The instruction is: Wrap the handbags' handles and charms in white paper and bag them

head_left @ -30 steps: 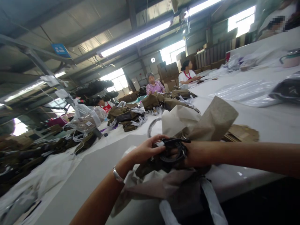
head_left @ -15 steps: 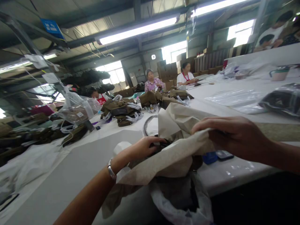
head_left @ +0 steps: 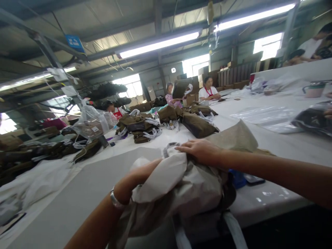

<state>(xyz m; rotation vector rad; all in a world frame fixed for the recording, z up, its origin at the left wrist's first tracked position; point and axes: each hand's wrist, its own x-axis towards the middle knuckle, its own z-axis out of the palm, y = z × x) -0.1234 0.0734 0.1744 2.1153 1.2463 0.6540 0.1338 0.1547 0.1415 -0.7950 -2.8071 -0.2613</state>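
Observation:
A brown bag point(head_left: 158, 214) with its pale cloth lining point(head_left: 199, 186) bunched outward lies at the table's front edge. Its wrapped handle point(head_left: 168, 149) arches up at the far side, and white-wrapped straps point(head_left: 234, 228) hang down in front. My left hand point(head_left: 138, 173), a silver bracelet at the wrist, reaches in behind a fold of the lining; its fingers are hidden there. Across the top of the bag comes my right hand point(head_left: 201, 151), its fingers closed over the gathered lining near the handle.
Brown bags point(head_left: 138, 124) with white-wrapped handles are piled across the white table point(head_left: 246, 114). A blue object point(head_left: 237, 178) and a phone-like item point(head_left: 254, 180) lie right of my bag. Clear plastic bags point(head_left: 264, 112) and a mug point(head_left: 313, 90) are farther right. Co-workers sit opposite.
My right hand has moved left and inward, folding the raised lining toward the handle. The left hand has sunk deeper behind the cloth. Across the table, a co-worker now holds up a bag.

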